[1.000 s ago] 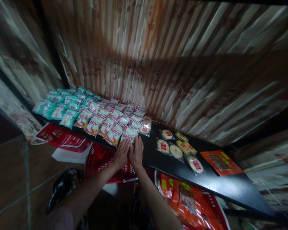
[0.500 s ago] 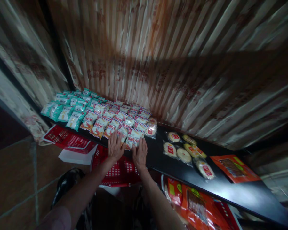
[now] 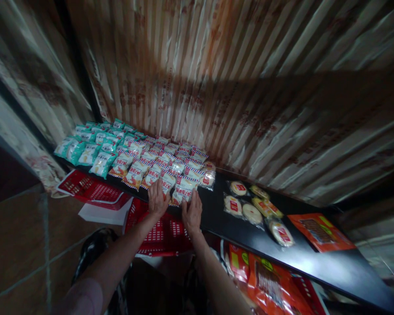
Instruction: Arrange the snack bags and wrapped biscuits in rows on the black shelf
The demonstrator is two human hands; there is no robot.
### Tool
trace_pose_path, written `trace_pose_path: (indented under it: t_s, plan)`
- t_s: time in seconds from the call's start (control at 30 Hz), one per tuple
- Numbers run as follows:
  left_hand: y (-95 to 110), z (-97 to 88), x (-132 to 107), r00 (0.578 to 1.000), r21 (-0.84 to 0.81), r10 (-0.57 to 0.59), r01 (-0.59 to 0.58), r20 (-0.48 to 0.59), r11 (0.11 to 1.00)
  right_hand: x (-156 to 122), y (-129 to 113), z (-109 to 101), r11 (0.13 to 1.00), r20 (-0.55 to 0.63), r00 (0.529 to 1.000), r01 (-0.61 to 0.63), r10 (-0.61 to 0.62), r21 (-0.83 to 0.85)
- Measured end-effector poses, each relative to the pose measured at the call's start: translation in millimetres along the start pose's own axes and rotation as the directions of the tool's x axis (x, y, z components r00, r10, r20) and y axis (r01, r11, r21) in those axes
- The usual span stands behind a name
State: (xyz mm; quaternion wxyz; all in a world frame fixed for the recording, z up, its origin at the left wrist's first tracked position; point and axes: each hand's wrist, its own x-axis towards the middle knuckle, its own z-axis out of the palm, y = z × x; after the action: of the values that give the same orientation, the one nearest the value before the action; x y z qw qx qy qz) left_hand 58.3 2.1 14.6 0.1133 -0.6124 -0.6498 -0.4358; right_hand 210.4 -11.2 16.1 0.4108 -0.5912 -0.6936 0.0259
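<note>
My left hand (image 3: 158,200) lies over the lower edge of a white snack bag (image 3: 168,180) in the front row, fingers stretched out. Against the lower right corner of the neighbouring front bag (image 3: 184,189), with red lettering and a striped top edge, rests my right hand (image 3: 192,210), its fingers extended too. Neither hand is closed round a bag. Several rows of these white bags stand propped on the black shelf (image 3: 213,218). Teal snack bags (image 3: 101,162) fill its left end. Round pastries in clear wrap (image 3: 207,174) sit just right of the white bags.
Wrapped round cakes (image 3: 252,213), yellow packets (image 3: 264,204) and an orange packet (image 3: 320,232) lie farther right. Below the shelf are red baskets (image 3: 164,238), a white box (image 3: 103,214) and more orange packets (image 3: 269,284). Corrugated sheeting (image 3: 197,78) rises behind.
My left hand has shifted very slightly, and the front white bag beside it shows a little more of its face. My right hand stays almost in place.
</note>
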Motion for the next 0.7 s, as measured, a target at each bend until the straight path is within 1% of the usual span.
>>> trace_pose_path:
  t_s: [0.13,0.3,0.5,0.7]
  plan:
    - [1,2.2,3,0.998,-0.001,-0.036,0.036,-0.057,0.999,1,-2,-2,1.000,0.009,1.000,-0.021,0.021,0.000]
    - [5,1.8,15,0.996,-0.013,-0.020,0.019,-0.088,1.000,1,-4,-3,0.999,0.011,0.999,-0.034,0.034,0.003]
    - [3,0.1,26,0.996,-0.003,0.022,-0.022,-0.081,1.000,1,-4,-3,1.000,0.004,1.000,-0.025,0.025,-0.006]
    - [3,1.4,24,1.000,0.005,0.007,-0.007,-0.024,1.000,1,-4,-2,1.000,0.001,1.000,-0.016,0.016,-0.004]
